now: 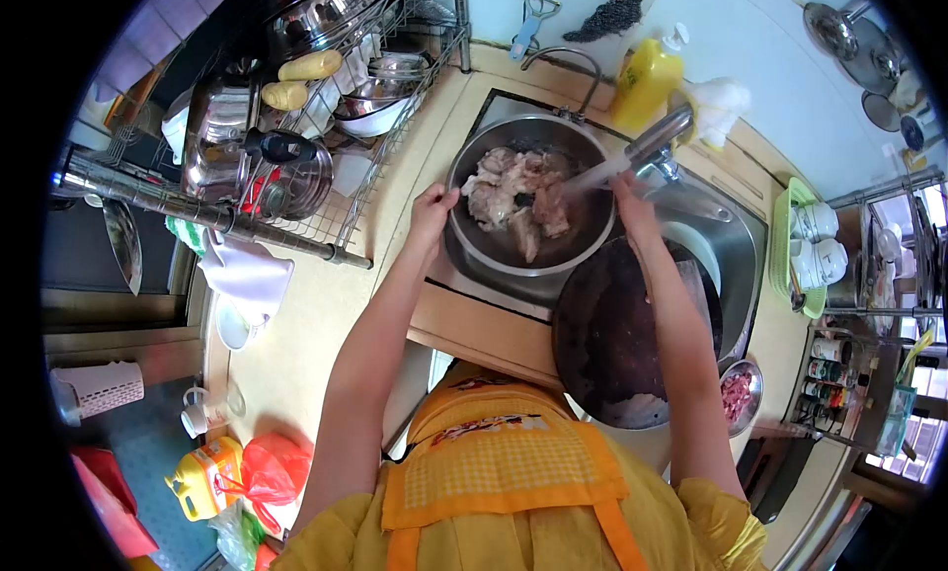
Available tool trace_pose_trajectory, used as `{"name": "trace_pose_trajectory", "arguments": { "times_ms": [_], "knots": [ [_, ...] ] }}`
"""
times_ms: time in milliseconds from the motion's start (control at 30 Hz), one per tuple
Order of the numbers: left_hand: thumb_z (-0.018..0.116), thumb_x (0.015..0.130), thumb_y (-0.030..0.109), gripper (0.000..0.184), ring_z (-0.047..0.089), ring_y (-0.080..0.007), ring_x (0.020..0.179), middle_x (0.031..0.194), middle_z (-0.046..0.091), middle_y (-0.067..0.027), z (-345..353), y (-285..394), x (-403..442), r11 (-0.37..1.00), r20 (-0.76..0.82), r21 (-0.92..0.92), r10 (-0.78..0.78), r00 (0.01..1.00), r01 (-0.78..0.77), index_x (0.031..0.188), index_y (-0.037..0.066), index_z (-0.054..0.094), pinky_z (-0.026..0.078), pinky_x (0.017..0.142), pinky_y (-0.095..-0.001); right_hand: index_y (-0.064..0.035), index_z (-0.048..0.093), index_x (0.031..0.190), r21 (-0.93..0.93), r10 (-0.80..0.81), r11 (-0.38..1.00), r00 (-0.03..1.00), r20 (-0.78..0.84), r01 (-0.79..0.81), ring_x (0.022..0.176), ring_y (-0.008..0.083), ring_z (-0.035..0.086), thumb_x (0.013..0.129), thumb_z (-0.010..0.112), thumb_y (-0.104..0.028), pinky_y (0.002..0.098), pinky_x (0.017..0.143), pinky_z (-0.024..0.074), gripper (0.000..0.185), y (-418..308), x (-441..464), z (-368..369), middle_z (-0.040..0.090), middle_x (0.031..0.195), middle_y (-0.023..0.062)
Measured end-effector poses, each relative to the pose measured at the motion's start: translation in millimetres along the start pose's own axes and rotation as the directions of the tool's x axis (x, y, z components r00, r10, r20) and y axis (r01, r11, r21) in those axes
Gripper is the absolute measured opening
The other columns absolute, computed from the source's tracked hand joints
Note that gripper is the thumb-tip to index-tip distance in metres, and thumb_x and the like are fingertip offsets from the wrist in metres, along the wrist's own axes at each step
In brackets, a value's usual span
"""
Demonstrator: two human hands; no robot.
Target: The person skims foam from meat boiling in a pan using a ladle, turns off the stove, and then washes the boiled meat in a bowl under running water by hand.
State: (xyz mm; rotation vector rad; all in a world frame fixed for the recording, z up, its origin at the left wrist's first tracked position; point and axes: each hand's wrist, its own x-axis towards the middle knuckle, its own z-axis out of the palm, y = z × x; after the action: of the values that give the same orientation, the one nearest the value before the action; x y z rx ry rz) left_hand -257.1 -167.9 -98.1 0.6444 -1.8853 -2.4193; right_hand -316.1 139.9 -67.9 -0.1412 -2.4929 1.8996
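A wide metal bowl [469, 240] with chunks of pale raw meat [499, 191] is held over the sink. My left hand [432, 215] is closed on its left rim. At the right rim my right hand [634, 210], a little blurred, grips the bowl beside the tap [662, 131]. A stream of water falls from the tap onto the meat. Below my right forearm, a large round dark board [612, 324] leans across the sink edge and covers part of the right basin.
Left of the sink stands a wire rack [306, 237] with pots and bowls. A yellow pump bottle [647, 82] is behind the tap. On the right are a green basket [780, 245] of white bowls and a metal bowl of chopped meat [736, 395].
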Motion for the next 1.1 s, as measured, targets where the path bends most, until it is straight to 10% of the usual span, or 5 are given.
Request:
{"name": "trace_pose_trajectory", "arguments": {
  "times_ms": [267,667,1100],
  "knots": [
    [0.059,0.086,0.018,0.020,0.031,-0.0036,0.049,0.058,0.044,0.0078,6.4,-13.4,-1.5,0.981,0.134,0.140,-0.156,0.979,0.137,0.067,0.013,0.054,0.024,0.046,-0.0190,0.0008,0.055,0.069,-0.063,0.030,0.997,0.993,-0.112,-0.037,0.057,0.0111,0.044,0.077,0.058,-0.016,0.0296,0.052,0.0355,0.019,-19.0,-9.7,-21.1,0.049,0.059,0.0030],
    [0.049,0.091,0.020,0.015,0.048,-0.0065,0.056,0.065,0.054,0.0050,27.9,-12.8,4.8,0.949,0.191,0.142,-0.306,0.933,0.282,0.082,0.011,0.057,0.033,0.051,-0.0223,0.0031,0.055,0.067,-0.196,-0.020,0.980,0.977,-0.214,-0.023,0.057,0.0139,0.046,0.071,0.063,-0.013,0.0304,0.053,0.0381,0.018,-42.9,-18.7,-40.8,0.050,0.057,0.0049],
    [0.051,0.088,0.015,0.008,0.054,-0.0172,0.056,0.065,0.057,-0.0047,29.5,-48.8,-18.6,0.730,0.320,-0.079,-0.626,0.711,0.679,0.085,0.010,0.055,0.044,0.051,-0.0326,0.0047,0.055,0.093,-0.462,0.183,0.873,0.983,0.015,-0.156,0.071,0.0173,0.053,0.071,0.060,-0.007,0.0314,0.064,0.0425,0.025,-88.8,6.3,-57.0,0.059,0.077,0.0111]
  ]
}}
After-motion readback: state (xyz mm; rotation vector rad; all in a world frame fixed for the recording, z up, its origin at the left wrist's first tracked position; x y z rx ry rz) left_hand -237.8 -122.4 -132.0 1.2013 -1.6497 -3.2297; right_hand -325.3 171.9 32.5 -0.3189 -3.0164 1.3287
